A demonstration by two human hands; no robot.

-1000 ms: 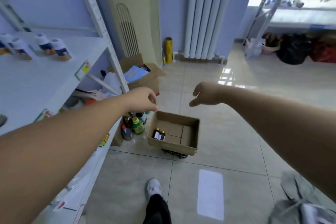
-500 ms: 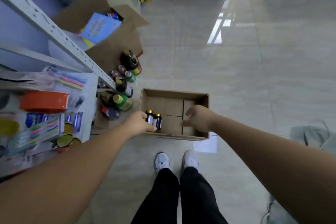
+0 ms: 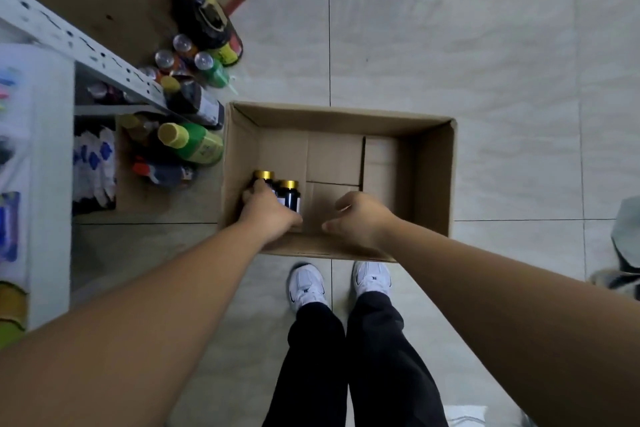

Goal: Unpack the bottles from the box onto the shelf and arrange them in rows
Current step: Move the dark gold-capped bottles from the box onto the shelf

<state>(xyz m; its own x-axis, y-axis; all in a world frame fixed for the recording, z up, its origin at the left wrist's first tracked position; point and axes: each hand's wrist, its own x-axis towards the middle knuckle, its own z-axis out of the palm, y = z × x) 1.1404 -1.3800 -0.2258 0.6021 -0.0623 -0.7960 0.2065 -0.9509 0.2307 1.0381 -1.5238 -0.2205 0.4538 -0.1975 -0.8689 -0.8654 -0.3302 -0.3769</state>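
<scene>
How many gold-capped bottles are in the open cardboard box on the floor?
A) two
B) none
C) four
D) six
A: only two gold-capped bottles show in the box, standing in its near-left corner with the left hand closing on them.

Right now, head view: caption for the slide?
Left hand grips a gold-capped bottle in the cardboard box; right hand hovers inside, empty.

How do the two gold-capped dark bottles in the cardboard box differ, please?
The left gold-capped dark bottle is gripped and mostly hidden by the left hand; the right gold-capped dark bottle stands free, its label showing. Both stand upright, side by side, in the brown cardboard box.
</scene>
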